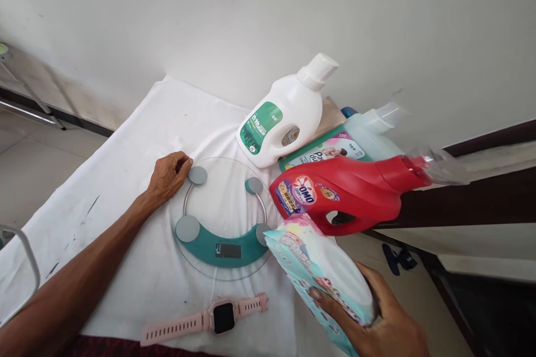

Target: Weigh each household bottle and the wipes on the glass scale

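A round glass bathroom scale (pixel 218 259) with a teal band and grey discs lies on the white-covered table. My left hand (pixel 170 174) rests in a loose fist at its far left edge, against one grey disc, with nothing visible inside. At the lower right, my right hand (pixel 383 318) grips a pale blue pack of wet wipes (pixel 310 268) with a white lid, thumb on the front and fingers around the side. The pack is tilted and overlaps the scale's right rim in view. Just behind it stands a red OMO detergent bottle (pixel 360 192).
A white bottle with a green label (pixel 288 106) and a translucent green bottle (pixel 360 134) stand by the wall, right of the scale. A pink smartwatch (pixel 223 317) lies at the front. Dark slippers (pixel 397 259) are on the floor at right.
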Demonstrator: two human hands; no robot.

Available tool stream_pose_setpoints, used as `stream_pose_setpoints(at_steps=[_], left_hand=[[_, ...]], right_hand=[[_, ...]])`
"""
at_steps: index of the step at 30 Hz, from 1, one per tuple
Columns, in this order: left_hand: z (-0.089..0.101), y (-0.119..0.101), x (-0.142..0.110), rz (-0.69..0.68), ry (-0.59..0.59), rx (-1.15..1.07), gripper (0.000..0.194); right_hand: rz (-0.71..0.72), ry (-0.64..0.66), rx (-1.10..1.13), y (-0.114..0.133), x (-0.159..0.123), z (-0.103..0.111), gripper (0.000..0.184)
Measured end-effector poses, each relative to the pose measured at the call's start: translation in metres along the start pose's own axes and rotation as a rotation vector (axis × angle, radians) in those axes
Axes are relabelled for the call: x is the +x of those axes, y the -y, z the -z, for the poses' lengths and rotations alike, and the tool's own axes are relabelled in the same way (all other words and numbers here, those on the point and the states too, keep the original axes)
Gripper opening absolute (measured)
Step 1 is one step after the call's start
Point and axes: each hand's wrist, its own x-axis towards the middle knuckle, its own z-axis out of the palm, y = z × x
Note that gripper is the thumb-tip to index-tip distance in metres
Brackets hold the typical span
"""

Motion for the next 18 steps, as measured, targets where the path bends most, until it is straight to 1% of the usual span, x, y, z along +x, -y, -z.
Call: stream_pose_setpoints(at_steps=[2, 4, 7, 9, 12, 13, 18], left_hand=[[0.000, -0.001, 0.000, 0.009, -0.001, 0.019, 0.027], [0.000, -0.002, -0.001, 0.021, -0.001, 0.040, 0.026], [0.001, -0.003, -0.001, 0.038, 0.013, 0.064, 0.025], [0.002, -0.004, -0.001, 0.046, 0.019, 0.072, 0.025], [0.002, -0.004, -0.001, 0.063, 0.021, 0.075, 0.026], [0.001, -0.005, -0.001, 0.071, 0.022, 0.077, 0.026], [0.002, -0.008, 0.001, 0.105, 0.047, 0.073, 0.028]], right_hand=[[-0.072, -0.010, -0.011, -0.019, -0.006, -0.005, 0.085], [-0.101, -0.068, -0.004, -0.030, -0.010, -0.018, 0.091], [-0.079, -0.158, 0.019, -0.038, -0.008, -0.041, 0.094], [-0.040, -0.142, 0.027, -0.042, -0.004, -0.050, 0.093], [-0.002, -0.077, 0.014, -0.049, -0.001, -0.053, 0.091], [-0.002, -0.073, 0.005, -0.051, -0.001, -0.052, 0.090], [-0.070, -0.110, -0.044, -0.054, -0.013, -0.050, 0.090]])
